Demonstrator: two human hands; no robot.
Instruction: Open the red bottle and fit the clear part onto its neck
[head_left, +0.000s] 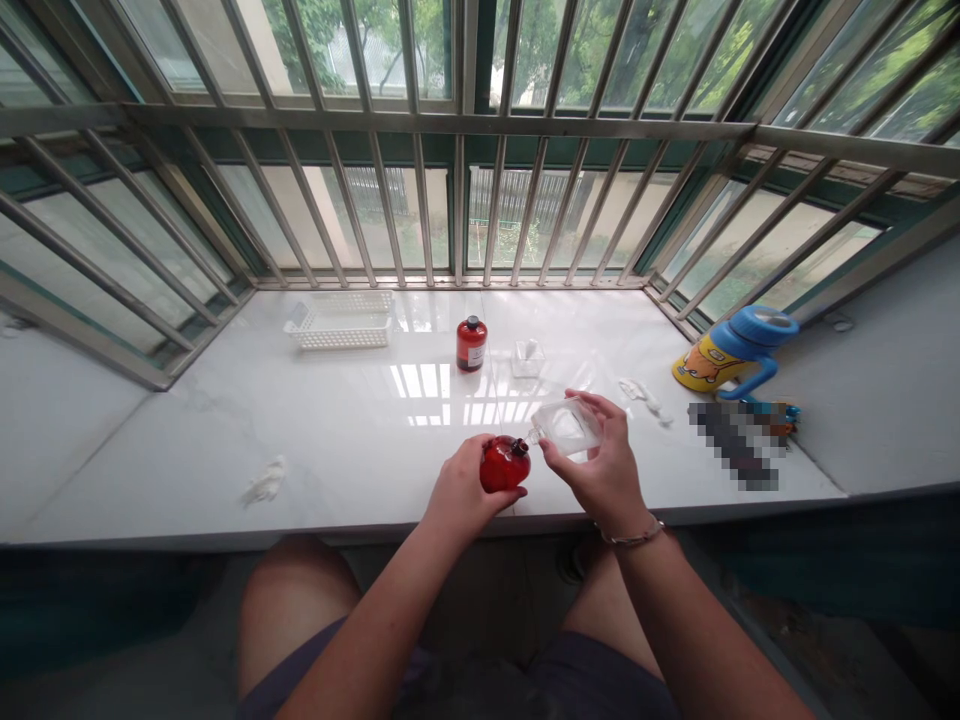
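Note:
My left hand (469, 485) is wrapped round a round red bottle (504, 466) with a dark, uncapped neck, close to the front edge of the white sill. In my right hand (604, 465) is a clear square glass bottle (568, 427), tipped on its side. Its neck points left and meets the mouth of the red bottle; whether liquid is flowing is too small to tell. Behind them stands a second red bottle (472, 345) with a black cap and a white label. A small clear square piece with a white top (529, 357) sits to its right.
At the back left lies a white plastic basket (341, 322). Crumpled tissues lie at the left (265, 481) and right (646, 400) of the glossy sill (360, 440). A yellow and blue mug (731, 352) leans near the right wall, beside a blurred dark object (735, 445). Metal bars (457, 210) enclose the window.

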